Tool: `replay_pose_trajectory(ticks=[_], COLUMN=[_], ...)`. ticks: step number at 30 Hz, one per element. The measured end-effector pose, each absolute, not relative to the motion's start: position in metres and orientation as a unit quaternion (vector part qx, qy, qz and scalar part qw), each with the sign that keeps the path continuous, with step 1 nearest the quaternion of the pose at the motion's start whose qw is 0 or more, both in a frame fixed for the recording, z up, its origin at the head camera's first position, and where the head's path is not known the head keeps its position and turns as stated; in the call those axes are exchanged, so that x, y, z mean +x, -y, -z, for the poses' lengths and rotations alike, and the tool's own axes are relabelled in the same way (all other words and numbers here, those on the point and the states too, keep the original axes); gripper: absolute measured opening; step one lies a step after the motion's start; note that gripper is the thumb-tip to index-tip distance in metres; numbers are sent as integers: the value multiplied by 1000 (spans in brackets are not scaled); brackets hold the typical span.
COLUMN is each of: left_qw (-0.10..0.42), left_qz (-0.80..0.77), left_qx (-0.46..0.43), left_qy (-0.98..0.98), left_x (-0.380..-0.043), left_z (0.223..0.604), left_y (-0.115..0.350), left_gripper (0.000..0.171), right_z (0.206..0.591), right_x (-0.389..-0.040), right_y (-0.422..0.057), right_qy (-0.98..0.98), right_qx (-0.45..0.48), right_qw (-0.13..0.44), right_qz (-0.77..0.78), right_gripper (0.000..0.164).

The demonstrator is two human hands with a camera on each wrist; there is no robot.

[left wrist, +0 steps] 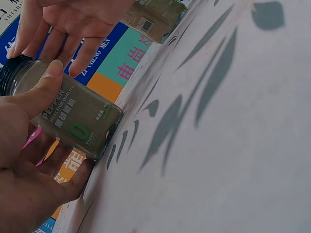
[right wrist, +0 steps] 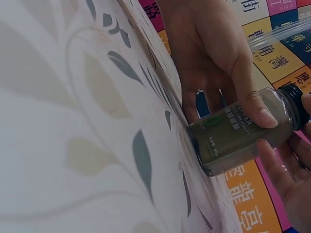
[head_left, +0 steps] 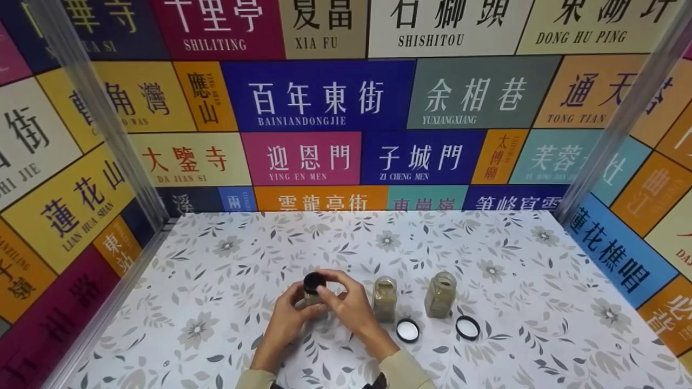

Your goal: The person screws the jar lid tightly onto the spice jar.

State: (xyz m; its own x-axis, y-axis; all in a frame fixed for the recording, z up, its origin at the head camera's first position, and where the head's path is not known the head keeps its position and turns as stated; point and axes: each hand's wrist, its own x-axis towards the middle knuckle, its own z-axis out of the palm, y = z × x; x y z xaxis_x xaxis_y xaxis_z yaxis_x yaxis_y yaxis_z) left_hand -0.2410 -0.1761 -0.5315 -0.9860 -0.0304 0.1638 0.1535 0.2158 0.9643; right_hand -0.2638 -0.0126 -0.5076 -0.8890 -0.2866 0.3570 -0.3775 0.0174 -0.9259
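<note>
Left hand [head_left: 287,314] curled round the pepper jar [left wrist: 82,111], I hold it upright on the table [head_left: 162,302], apparently steadying it while my right hand [head_left: 352,303] grips its black cap [head_left: 313,281]. Uncapped jars [head_left: 385,305] stand right.

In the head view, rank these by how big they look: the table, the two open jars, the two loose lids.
Table
Left open jar, right open jar: too alike to rank
Left loose lid, right loose lid: also too alike
</note>
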Motion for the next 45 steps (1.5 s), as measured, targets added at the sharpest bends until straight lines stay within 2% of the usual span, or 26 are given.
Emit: replay_pose_trajectory(ticks=[15, 26, 33, 39, 45], left_qw=[81, 79, 79, 79, 80], left_qz=[614, 601, 616, 617, 619], left_qx=[-45, -36, -42, -38, -32], left_qy=[784, 794, 782, 782, 780], left_x=[-242, -243, -242, -244, -244], left_z=[535, 535, 534, 535, 535], left_y=[176, 176, 176, 176, 175], left_gripper=[61, 60, 61, 62, 61], right_z=[511, 513, 511, 498, 479], right_x=[-265, -266, -266, -259, -246], right_y=[12, 12, 13, 12, 9], right_qy=[709, 707, 713, 719, 724], right_qx=[219, 228, 216, 223, 233], right_qw=[26, 27, 23, 19, 24], right_qz=[-670, -669, -667, -658, -648], right_gripper=[43, 36, 38, 42, 38])
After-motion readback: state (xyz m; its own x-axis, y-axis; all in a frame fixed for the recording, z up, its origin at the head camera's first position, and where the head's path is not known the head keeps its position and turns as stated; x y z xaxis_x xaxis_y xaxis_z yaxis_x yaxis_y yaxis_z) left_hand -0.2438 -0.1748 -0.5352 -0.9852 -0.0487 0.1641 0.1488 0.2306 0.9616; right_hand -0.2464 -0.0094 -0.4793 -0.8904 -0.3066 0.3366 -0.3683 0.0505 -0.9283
